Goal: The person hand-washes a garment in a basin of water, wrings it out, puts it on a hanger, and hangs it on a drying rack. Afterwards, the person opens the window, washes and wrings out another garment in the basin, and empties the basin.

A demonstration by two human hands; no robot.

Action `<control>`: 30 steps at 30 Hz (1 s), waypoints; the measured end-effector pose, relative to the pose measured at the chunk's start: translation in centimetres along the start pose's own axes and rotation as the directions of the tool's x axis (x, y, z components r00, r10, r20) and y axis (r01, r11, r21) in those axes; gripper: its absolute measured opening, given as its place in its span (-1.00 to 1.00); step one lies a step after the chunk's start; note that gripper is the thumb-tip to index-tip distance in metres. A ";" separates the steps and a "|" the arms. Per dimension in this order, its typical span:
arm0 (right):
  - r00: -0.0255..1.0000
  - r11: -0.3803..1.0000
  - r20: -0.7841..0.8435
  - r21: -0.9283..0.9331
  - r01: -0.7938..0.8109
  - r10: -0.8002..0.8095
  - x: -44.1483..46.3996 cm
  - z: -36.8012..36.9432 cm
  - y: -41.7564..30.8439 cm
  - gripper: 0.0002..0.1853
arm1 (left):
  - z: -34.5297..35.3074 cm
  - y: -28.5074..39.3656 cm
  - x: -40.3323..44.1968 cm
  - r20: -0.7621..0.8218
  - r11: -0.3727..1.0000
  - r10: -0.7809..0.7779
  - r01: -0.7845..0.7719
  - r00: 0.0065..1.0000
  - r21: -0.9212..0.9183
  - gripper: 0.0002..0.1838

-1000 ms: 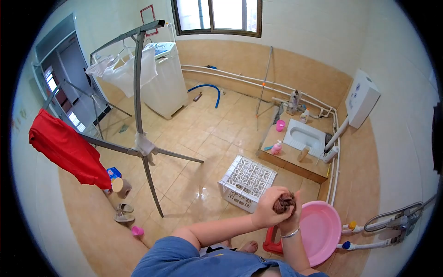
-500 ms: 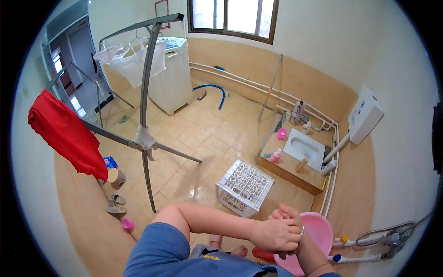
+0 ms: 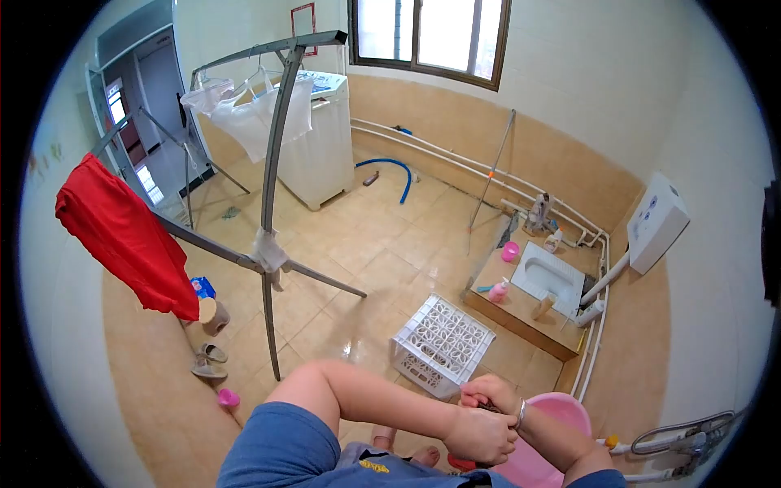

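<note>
My left hand [image 3: 480, 435] is closed, with its back toward the camera, against my right hand [image 3: 491, 393], whose wrist bears a silver bracelet. A little of a dark brown bunched item [image 3: 490, 407] shows between the two hands; most of it is hidden by the fingers, and what it is made of cannot be told. Both hands are close together at the left edge of a pink basin [image 3: 557, 415], which my right forearm partly covers.
An upturned white crate [image 3: 443, 342] stands on the floor ahead. A metal rack [image 3: 272, 187] holds a red cloth [image 3: 122, 236]. Behind are a washing machine [image 3: 317, 146] and a squat toilet [image 3: 549, 276]. Taps and pipes [image 3: 691, 443] stick out at the right.
My left hand has gone from cupping the brown item beside my right hand to lying across in front of it. The item is now mostly covered. The camera view has shifted.
</note>
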State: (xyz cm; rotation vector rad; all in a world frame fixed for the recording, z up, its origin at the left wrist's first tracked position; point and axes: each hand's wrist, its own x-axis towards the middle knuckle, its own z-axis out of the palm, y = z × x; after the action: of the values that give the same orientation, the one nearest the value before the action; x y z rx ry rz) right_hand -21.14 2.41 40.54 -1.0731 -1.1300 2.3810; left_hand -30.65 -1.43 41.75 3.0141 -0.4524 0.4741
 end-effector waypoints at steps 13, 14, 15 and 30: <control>1.000 0.998 -0.006 -0.051 0.025 -0.025 4.4 0.3 1.3 -0.60 | 1.4 -0.6 -3.2 0.179 0.998 -0.021 0.031 0.984 -0.052 -0.76; 1.000 1.000 -0.008 0.005 -0.019 0.019 4.7 0.1 1.5 -0.64 | 1.2 -0.9 -3.7 0.076 0.993 -0.038 0.046 0.996 -0.109 -0.75; 0.999 0.999 -0.017 0.012 -0.036 0.037 5.0 -0.5 2.4 -0.64 | 0.6 -1.4 -4.1 0.060 0.991 -0.038 0.045 0.997 -0.123 -0.75; 0.651 0.795 -0.461 -0.402 0.453 -0.604 8.6 0.6 0.7 -0.61 | 4.0 -7.6 -19.5 0.405 -0.326 -0.846 -0.265 -0.347 -0.907 -0.57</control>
State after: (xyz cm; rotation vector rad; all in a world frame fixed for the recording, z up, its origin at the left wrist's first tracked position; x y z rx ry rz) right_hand -27.41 6.23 35.94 -1.2016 -1.2977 1.3394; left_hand -45.04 10.81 31.88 0.4966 1.1433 1.0300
